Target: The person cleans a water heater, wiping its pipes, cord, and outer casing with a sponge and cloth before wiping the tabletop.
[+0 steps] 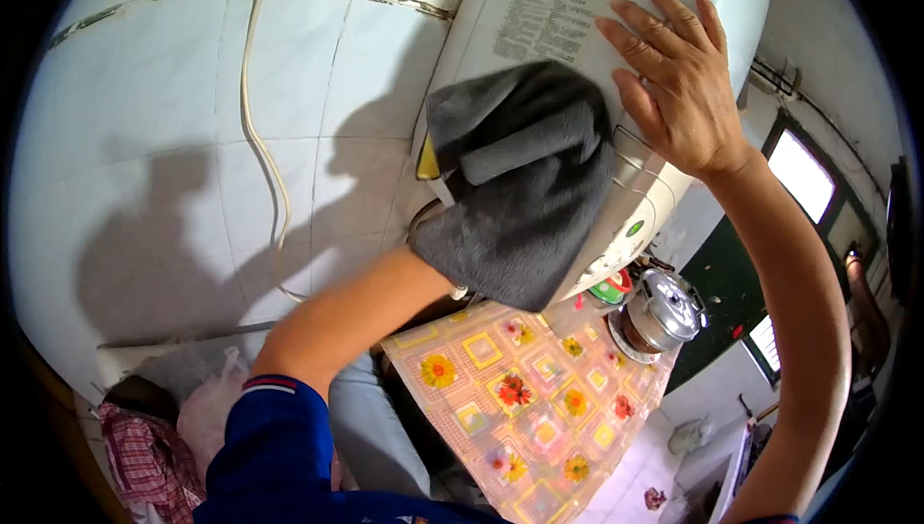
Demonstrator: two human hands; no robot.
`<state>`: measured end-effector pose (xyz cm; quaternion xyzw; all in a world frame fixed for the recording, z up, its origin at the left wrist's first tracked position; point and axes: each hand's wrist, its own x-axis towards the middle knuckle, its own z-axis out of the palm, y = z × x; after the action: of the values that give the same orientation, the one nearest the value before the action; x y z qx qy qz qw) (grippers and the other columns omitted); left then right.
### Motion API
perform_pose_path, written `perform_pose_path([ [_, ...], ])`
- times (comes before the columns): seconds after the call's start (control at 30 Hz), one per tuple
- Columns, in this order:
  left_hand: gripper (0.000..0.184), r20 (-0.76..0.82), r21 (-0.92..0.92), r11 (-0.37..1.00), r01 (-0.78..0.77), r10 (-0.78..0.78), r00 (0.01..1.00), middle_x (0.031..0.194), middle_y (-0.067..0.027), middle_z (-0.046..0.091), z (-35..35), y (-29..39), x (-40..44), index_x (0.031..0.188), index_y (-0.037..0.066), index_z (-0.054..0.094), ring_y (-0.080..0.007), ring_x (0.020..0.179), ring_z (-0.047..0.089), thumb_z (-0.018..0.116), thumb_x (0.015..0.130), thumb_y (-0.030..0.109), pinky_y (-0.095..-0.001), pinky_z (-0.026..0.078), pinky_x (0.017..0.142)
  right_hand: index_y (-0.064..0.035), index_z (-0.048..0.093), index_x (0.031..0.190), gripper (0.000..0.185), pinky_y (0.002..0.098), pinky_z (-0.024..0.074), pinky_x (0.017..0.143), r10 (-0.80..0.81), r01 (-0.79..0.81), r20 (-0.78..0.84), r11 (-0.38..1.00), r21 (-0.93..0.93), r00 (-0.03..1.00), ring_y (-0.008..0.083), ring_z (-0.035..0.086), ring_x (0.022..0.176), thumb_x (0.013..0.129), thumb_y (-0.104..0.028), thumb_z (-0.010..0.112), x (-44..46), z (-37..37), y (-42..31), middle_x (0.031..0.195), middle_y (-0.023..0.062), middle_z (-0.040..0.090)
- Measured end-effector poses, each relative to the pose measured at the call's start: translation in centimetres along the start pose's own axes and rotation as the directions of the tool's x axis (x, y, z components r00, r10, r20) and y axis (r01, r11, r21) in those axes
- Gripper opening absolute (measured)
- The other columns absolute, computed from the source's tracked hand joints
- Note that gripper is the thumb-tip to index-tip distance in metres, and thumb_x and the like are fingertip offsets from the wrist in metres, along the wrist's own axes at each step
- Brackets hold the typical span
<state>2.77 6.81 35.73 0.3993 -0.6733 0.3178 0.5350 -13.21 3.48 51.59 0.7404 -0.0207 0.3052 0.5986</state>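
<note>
A dark grey cloth [539, 187] lies bunched against the front of a large white appliance [481, 33] with small printed text on it. My left forearm [356, 307] runs up beneath the cloth, which covers my left hand and hides its fingers. The cloth hangs over that hand and is held up by it. Higher up, my right hand [679, 91] rests with spread fingers on the appliance's pale surface, beside the printed text. A cream control panel [626, 216] with a green mark curves along the appliance's edge, below my right hand.
Below stands a table with a flowered tablecloth [539, 389]. On its far end are a metal pot [664, 312] and a red-and-green container [611, 285]. A white cable [252, 129] hangs down the tiled wall. Plaid fabric [149, 457] and plastic bags lie at lower left.
</note>
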Motion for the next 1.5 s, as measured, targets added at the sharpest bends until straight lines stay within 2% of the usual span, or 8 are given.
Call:
perform_pose_path([
  [0.4,0.047,0.440,0.084,0.996,0.014,-0.050,0.896,0.133,-0.0186,0.046,-1.5,-1.5,-6.7,0.133,0.000,0.045,-0.0278,0.128,0.041,0.053,0.091,0.020,-0.0368,0.031,0.112,-0.0096,0.047,0.144,0.056,0.0529,0.0056,0.121,0.004,-0.003,0.037,1.000,-0.018,0.999,0.0324,0.031,0.142,0.095,-0.038,0.045,-0.4,0.2,0.0,0.149,0.0120,0.043],
  [0.57,0.048,0.247,0.068,0.983,-0.172,0.150,0.957,0.136,-0.0183,0.044,-2.4,-1.7,0.9,0.135,0.002,0.044,-0.0278,0.131,0.039,0.051,0.093,0.022,-0.0369,0.030,0.113,-0.0147,0.034,0.151,0.068,0.0518,0.0111,0.121,-0.155,0.142,0.094,0.981,0.135,0.983,0.0302,0.028,0.145,0.095,-0.047,0.054,-0.8,-0.9,2.4,0.153,0.0147,0.036],
  [0.7,0.048,0.047,0.140,0.963,-0.230,0.226,0.973,0.138,-0.0180,0.043,-2.1,-4.1,10.0,0.137,0.003,0.044,-0.0278,0.132,0.038,0.049,0.094,0.024,-0.0371,0.029,0.114,-0.0166,0.020,0.155,0.081,0.0526,0.0081,0.121,0.049,-0.053,-0.030,0.987,-0.151,0.998,0.0303,0.011,0.150,0.093,-0.064,0.042,-0.2,0.4,5.9,0.161,0.0130,0.016],
  [1.03,0.050,0.135,-0.352,0.881,0.316,-0.287,0.949,0.145,-0.0174,0.041,2.0,-10.3,8.5,0.142,0.006,0.043,-0.0278,0.137,0.036,0.045,0.098,0.029,-0.0374,0.027,0.116,-0.0166,0.017,0.156,0.087,0.0511,0.0097,0.121,0.177,-0.170,-0.116,0.983,0.066,0.977,0.0337,0.010,0.149,0.090,-0.068,0.042,-0.3,1.6,5.8,0.160,0.0187,0.015],
  [1.13,0.050,0.069,0.102,0.994,-0.042,0.035,0.997,0.147,-0.0137,0.042,3.3,-9.6,12.3,0.147,0.010,0.040,-0.0284,0.135,0.040,0.048,0.101,0.028,-0.0377,0.029,0.115,-0.0167,0.014,0.156,0.093,0.0508,0.0109,0.121,0.147,-0.139,-0.113,0.988,0.073,0.983,0.0361,0.010,0.149,0.087,-0.075,0.036,-0.4,1.8,6.2,0.159,0.0220,0.014],
  [1.33,0.055,-0.099,-0.123,0.897,-0.426,0.416,0.904,0.144,-0.0152,0.045,-2.2,-2.2,15.8,0.139,0.011,0.048,-0.0291,0.132,0.044,0.056,0.093,0.040,-0.0407,0.036,0.110,-0.0162,0.013,0.156,0.100,0.0501,0.0119,0.121,0.156,-0.142,-0.171,0.986,0.089,0.973,0.0387,0.010,0.148,0.082,-0.079,0.032,-0.4,2.0,6.2,0.158,0.0231,0.016],
  [1.4,0.052,0.234,-0.007,1.000,0.029,-0.026,0.972,0.134,-0.0152,0.054,-3.7,-1.6,15.7,0.131,0.008,0.055,-0.0287,0.122,0.053,0.059,0.091,0.041,-0.0391,0.041,0.105,-0.0162,0.013,0.156,0.100,0.0509,0.0129,0.121,0.148,-0.135,-0.185,0.988,0.078,0.972,0.0393,0.012,0.148,0.081,-0.080,0.031,-0.3,2.0,6.1,0.158,0.0247,0.016],
  [1.5,0.044,0.252,0.271,0.962,0.019,-0.090,0.964,0.126,-0.0164,0.057,-4.1,-1.0,14.3,0.125,0.005,0.057,-0.0288,0.115,0.054,0.062,0.091,0.032,-0.0391,0.042,0.102,-0.0156,0.013,0.156,0.104,0.0542,0.0134,0.120,0.153,-0.139,-0.183,0.987,0.083,0.971,0.0409,0.012,0.148,0.079,-0.083,0.029,-0.3,2.3,5.9,0.157,0.0262,0.017],
])
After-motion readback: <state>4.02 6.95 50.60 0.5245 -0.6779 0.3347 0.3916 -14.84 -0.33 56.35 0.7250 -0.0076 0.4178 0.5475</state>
